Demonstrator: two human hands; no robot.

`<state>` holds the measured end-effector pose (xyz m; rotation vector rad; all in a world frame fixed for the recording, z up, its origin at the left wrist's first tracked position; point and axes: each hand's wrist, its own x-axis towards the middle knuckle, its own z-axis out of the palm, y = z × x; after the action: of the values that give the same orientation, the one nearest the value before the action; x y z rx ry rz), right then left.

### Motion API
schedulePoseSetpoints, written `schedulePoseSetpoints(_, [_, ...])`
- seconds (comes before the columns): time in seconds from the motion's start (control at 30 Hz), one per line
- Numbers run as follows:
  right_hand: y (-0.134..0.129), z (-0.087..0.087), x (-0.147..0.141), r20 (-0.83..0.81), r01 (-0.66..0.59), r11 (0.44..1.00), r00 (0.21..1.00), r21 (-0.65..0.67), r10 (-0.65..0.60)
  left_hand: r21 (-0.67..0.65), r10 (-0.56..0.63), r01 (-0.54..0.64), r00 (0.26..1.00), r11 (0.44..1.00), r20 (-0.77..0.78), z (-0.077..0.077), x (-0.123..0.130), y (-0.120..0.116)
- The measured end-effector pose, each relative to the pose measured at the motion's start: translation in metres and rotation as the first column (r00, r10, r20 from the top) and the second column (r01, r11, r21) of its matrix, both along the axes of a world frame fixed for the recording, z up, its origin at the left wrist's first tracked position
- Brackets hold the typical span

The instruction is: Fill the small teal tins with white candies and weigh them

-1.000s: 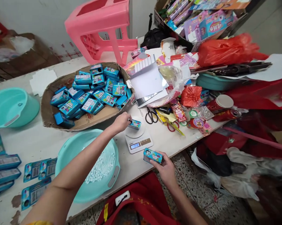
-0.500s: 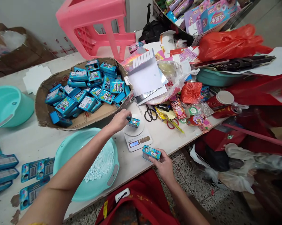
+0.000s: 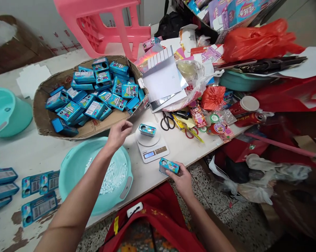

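Observation:
My left hand (image 3: 118,133) hangs over the upper rim of the turquoise basin (image 3: 96,145), fingers curled together; what they hold, if anything, is hidden. White pellets (image 3: 114,176) lie inside that basin. To the right, a blue tin (image 3: 147,130) rests on the round plate of a white digital scale (image 3: 156,154), its display lit. My right hand (image 3: 181,176) grips another blue tin (image 3: 169,166) near the table edge, below the scale. White pellets show at this tin's opening.
A cardboard box (image 3: 95,128) full of blue tins stands behind the basin. More blue tins (image 3: 39,208) lie at left, near a second turquoise basin (image 3: 9,117). Black scissors (image 3: 167,121) and packaging lie right of the scale. A pink stool (image 3: 100,21) is behind.
My left hand has let go of the tin on the scale and moved left. My right hand still holds its tin. The view has shifted slightly.

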<state>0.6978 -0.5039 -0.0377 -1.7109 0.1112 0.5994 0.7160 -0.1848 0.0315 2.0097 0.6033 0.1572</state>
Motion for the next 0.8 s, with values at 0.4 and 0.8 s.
schedulePoseSetpoints(0.4, [-0.006,-0.001,-0.019,0.009,-0.002,1.0,1.0,-0.012,0.002,-0.213,0.247,-0.297,0.941,0.931,-0.232,-0.031,-0.128,-0.017])
schedulePoseSetpoints(0.8, [-0.011,-0.001,-0.016,-0.014,0.005,1.0,1.0,0.012,-0.005,0.257,-0.02,0.049,0.993,0.965,-0.116,-0.011,-0.031,-0.046])
